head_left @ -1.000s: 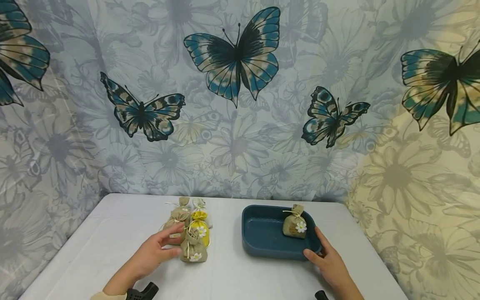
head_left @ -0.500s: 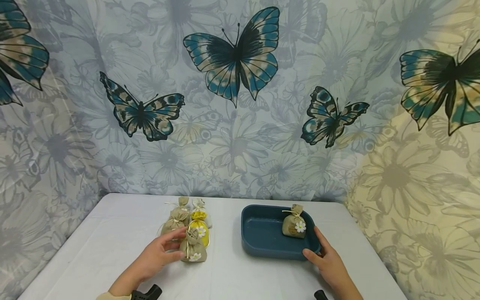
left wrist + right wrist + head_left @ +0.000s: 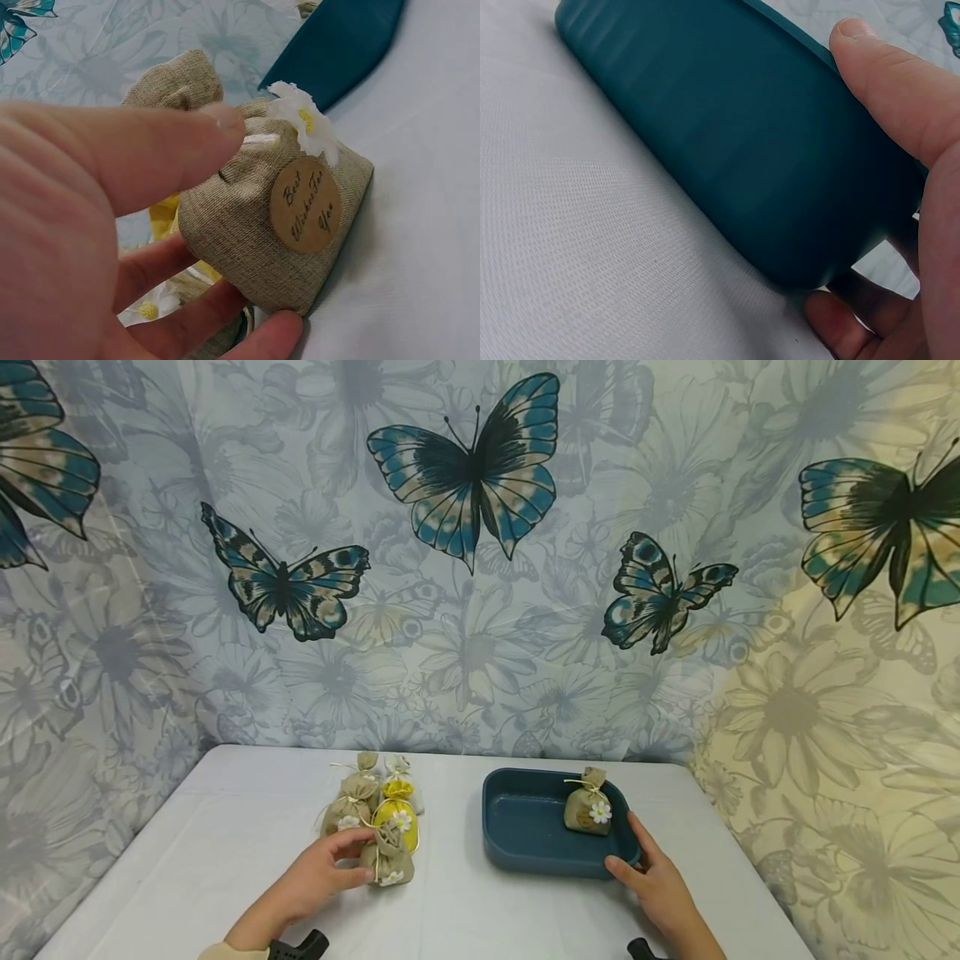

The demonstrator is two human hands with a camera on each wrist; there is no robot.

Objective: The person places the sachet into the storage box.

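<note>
Near the table's front left, my left hand [image 3: 322, 870] holds a small beige drawstring pouch [image 3: 388, 858] between thumb and fingers. In the left wrist view the thumb lies across the neck of this pouch [image 3: 240, 210], the other fingers spread behind and below it. A white daisy and a round "Best Wishes For You" sticker [image 3: 305, 205] decorate it. My right hand [image 3: 660, 881] grips the right front corner of a dark blue tray [image 3: 525, 860], thumb at the rim and fingers round the side. Inside the tray, at its right, stands another beige pouch [image 3: 587, 817] with a daisy.
Behind the held pouch stand a yellow pouch [image 3: 393, 814], beige pouches [image 3: 352, 802] and a whitish one [image 3: 417, 797], close together. White cloth covers the table [image 3: 457, 910]. A butterfly-print curtain [image 3: 480, 652] hangs right behind the table's back edge.
My left hand has moved slightly right and down, closing its thumb and fingers on the front beige pouch. The right hand, the tray and the pouch in it have stayed put.
</note>
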